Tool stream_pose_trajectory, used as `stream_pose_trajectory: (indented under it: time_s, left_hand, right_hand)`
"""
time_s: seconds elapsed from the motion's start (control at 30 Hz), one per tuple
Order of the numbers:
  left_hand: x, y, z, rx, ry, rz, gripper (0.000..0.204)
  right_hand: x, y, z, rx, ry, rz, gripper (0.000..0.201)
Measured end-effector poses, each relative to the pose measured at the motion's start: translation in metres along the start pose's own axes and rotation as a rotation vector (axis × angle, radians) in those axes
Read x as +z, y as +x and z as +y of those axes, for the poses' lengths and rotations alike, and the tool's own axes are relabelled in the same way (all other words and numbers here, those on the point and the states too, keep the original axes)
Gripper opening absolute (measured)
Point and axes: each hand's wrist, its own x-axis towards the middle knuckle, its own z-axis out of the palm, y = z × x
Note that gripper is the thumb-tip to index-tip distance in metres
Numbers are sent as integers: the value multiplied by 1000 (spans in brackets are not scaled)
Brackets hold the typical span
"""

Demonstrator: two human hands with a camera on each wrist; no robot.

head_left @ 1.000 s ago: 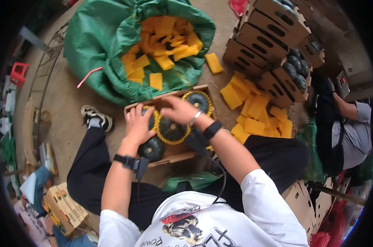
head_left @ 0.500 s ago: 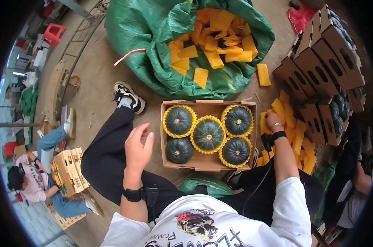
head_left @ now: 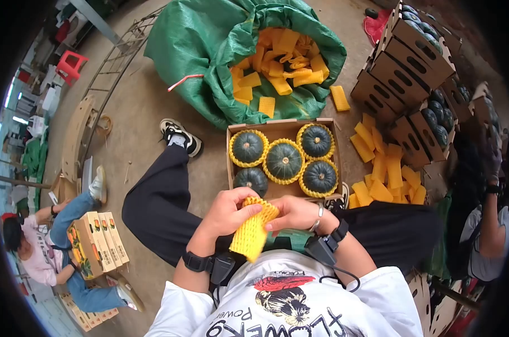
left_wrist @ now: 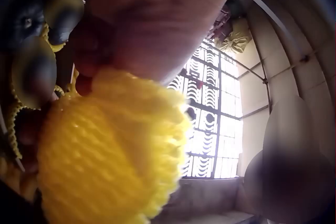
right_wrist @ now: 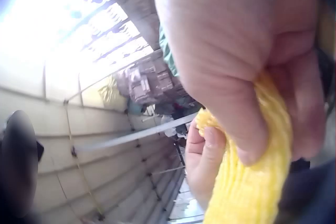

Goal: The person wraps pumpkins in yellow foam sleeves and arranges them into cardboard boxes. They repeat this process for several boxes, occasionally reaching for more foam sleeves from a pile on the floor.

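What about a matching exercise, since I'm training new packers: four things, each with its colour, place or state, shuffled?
1. Stool
2. Sack
3. Front box
4. Raised net

A. holding five pumpkins
B. red
C. pinched by left hand and right hand
D. green, yellow nets inside

Right pairs: 1-B, 2-D, 3-A, 4-C

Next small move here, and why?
Probably spread the mouth of the yellow foam net: both the left hand and right hand pinch its upper end, and the near-left squash shows no net, while the other four wear theirs.
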Motion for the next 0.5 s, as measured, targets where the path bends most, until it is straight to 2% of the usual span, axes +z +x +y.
stream_pose_trajectory:
  time_s: [0.03, 0.07, 0.1, 0.13, 0.17, 0.2, 0.23, 0.27, 0.3, 0.37, 0.4, 0.43, 0.5]
  left_hand:
    - [4, -6, -12, -77, -121, -60, 28]
    - [8, -12, -24, -157, -247, -120, 27]
    - [10, -17, -32, -104, -327, -295, 32]
    - [17, -22, -34, 89, -291, -233, 30]
    - [23, -26, -35, 284, -250, -166, 29]
    - [25, -26, -45, 321, -231, -50, 23]
    - [29, -27, -43, 181, -349, 149, 18]
    - [23, -25, -44, 132, -21, 314, 22]
    - [18, -21, -48, 75, 304, 475, 26]
    - [17, -10, -62, 68, 344, 506, 28]
    - [16, -8, -66, 64, 396, 527, 32]
    - [15, -11, -60, 61, 394, 532, 32]
    - [11, -18, -46, 42, -664, -179, 37]
  right_hand:
    - [12, 1, 15, -163, -66, 72, 24]
    - [14, -2, 24, -215, 38, 282, 23]
    - [13, -6, 26, -264, 138, 489, 22]
    - [12, -19, 15, -128, 592, 538, 22]
    - [10, -23, 17, -176, 711, 423, 23]
    - [18, -26, 23, -120, 562, 386, 22]
    - [25, -28, 31, -70, 409, 349, 21]
    - [30, -24, 41, 21, 13, 422, 23]
    - [39, -21, 22, 154, -497, 645, 24]
    - [34, -10, 23, -207, -852, 858, 24]
    - [32, 0, 21, -287, -900, 863, 20]
    - [27, 11, 21, -288, -901, 856, 20]
    - [15, 35, 26, -258, -1188, 680, 20]
